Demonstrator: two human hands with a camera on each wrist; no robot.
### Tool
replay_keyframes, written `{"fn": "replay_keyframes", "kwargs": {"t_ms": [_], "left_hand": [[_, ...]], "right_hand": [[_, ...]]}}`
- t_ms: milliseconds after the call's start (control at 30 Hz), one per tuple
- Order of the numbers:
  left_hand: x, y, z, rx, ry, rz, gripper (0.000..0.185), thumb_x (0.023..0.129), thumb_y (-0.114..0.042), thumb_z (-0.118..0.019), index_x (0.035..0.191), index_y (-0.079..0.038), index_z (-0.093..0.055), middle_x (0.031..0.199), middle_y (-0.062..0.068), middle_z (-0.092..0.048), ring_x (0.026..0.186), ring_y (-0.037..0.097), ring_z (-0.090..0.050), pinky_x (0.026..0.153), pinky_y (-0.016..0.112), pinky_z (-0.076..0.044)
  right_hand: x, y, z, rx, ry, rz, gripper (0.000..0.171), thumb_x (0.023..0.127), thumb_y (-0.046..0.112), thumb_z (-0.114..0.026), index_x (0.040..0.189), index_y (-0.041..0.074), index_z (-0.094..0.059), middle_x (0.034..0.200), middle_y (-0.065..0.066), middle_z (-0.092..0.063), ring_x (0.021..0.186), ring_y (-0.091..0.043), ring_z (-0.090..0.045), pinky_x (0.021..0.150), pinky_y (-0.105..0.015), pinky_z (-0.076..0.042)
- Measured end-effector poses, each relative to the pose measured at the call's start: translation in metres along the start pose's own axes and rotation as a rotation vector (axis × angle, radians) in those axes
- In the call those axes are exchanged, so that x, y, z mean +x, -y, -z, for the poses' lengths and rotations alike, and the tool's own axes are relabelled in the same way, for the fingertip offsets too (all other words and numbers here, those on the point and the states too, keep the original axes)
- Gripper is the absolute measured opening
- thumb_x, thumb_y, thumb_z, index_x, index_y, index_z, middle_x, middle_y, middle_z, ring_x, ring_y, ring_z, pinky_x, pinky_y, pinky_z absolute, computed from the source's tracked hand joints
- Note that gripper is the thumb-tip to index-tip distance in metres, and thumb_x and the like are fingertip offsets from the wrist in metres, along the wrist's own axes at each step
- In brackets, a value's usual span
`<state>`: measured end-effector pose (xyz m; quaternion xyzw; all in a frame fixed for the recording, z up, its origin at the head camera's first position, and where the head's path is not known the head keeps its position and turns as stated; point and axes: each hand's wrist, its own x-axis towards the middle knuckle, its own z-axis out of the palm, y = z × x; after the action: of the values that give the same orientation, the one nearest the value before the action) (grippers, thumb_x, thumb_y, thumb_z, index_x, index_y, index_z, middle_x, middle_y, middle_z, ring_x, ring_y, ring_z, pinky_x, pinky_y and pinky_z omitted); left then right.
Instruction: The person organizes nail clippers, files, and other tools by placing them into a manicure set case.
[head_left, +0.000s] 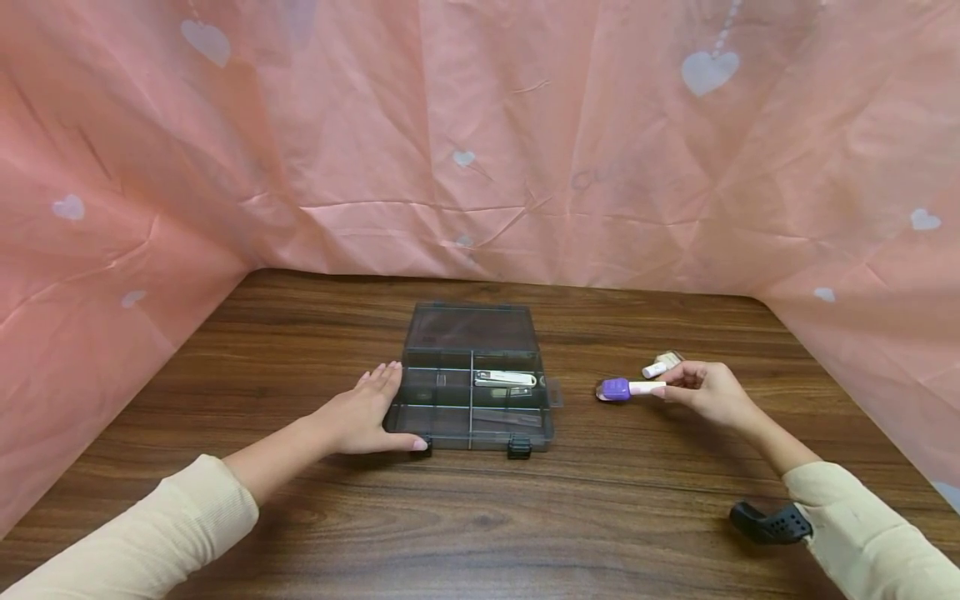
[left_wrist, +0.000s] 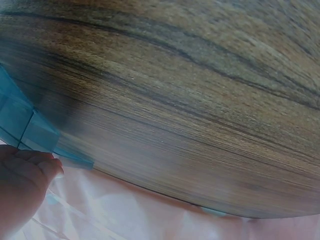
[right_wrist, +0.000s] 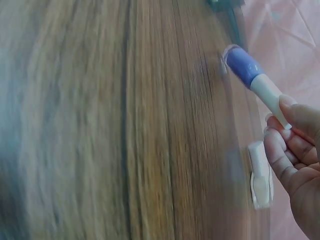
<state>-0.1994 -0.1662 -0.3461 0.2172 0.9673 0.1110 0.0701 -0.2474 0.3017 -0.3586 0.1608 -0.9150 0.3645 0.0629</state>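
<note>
left hand (head_left: 365, 415): mine, fingers straight and flat, resting against the left side of the compartment box (head_left: 472, 379), thumb along its front left corner; holding nothing
right hand (head_left: 708, 392): mine, fingers curled, pinching the white handle end of the purple-headed tool (head_left: 628, 388)
tool position: right of the box and apart from it, purple head pointing toward the box, low over the worktop (head_left: 300, 350); can't tell from the head view if the head touches the wood
box: smoky clear plastic, lid open and lying back, dividers inside, two black latches at the front edge
inside box: nail clipper (head_left: 505, 378) in a right-hand compartment; other compartments hard to read
small white piece (head_left: 657, 367): lies on the worktop just behind my right hand, touching nothing I hold
risk 1: grip is only at the handle tip, so the heavy purple end could swing or slip out of the pinch
risk 2: left hand only rests on the box, no real hold; a knock could slide it
risk 3: tool looks long for a compartment, may snag a divider or rest on the clipper
risk 4: my right wrist passing could nudge the small white piece
writing: none readable on box, tool or clipper; faint letters on the pink curtain (head_left: 225, 167), too pale to make out
right-wrist view: blurred, tool and fingers still clear
</note>
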Motion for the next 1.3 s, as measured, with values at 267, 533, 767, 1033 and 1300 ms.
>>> {"fn": "replay_keyframes", "kwargs": {"t_ms": [267,533,767,1033,1300], "left_hand": [[0.000,0.000,0.000,0.014,0.001,-0.007,0.111,0.076,-0.065,-0.060,0.143,0.012,-0.016,0.150,0.029,-0.017,0.141,0.039,-0.016,0.115,0.050,-0.018],[0.000,0.000,0.001,0.015,-0.002,-0.006,0.111,0.076,-0.065,-0.060,0.143,0.013,-0.017,0.150,0.030,-0.017,0.141,0.040,-0.016,0.115,0.050,-0.018],[0.001,0.001,-0.001,0.028,-0.004,-0.009,0.113,0.075,-0.066,-0.060,0.143,0.013,-0.016,0.150,0.030,-0.018,0.141,0.040,-0.017,0.116,0.050,-0.018],[0.000,0.001,0.000,0.037,-0.012,-0.017,0.112,0.075,-0.065,-0.061,0.142,0.013,-0.018,0.149,0.031,-0.019,0.140,0.040,-0.018,0.115,0.050,-0.020],[0.001,0.000,0.000,0.034,-0.003,-0.013,0.112,0.075,-0.065,-0.061,0.143,0.012,-0.017,0.150,0.030,-0.018,0.141,0.040,-0.017,0.115,0.050,-0.019]], "right_hand": [[0.002,0.014,-0.006,0.079,-0.029,0.017,0.010,0.080,0.004,-0.069,0.085,-0.004,-0.068,0.079,0.008,-0.067,0.067,0.006,-0.054,0.053,-0.017,-0.048],[0.002,0.035,-0.013,0.148,-0.041,0.035,0.017,0.081,0.007,-0.070,0.091,-0.006,-0.067,0.077,0.019,-0.060,0.066,0.003,-0.055,0.055,-0.018,-0.047],[0.002,0.058,-0.030,0.231,-0.007,0.047,0.016,0.081,0.004,-0.069,0.091,-0.008,-0.066,0.073,0.020,-0.062,0.066,0.003,-0.055,0.054,-0.018,-0.047],[0.007,0.083,-0.056,0.386,0.046,0.041,0.019,0.081,0.001,-0.067,0.093,-0.014,-0.062,0.072,0.018,-0.062,0.065,0.001,-0.056,0.056,-0.018,-0.047],[0.014,0.101,-0.080,0.437,0.067,0.028,0.018,0.080,-0.001,-0.068,0.091,-0.014,-0.062,0.074,0.012,-0.064,0.066,0.002,-0.057,0.058,-0.015,-0.048]]}}
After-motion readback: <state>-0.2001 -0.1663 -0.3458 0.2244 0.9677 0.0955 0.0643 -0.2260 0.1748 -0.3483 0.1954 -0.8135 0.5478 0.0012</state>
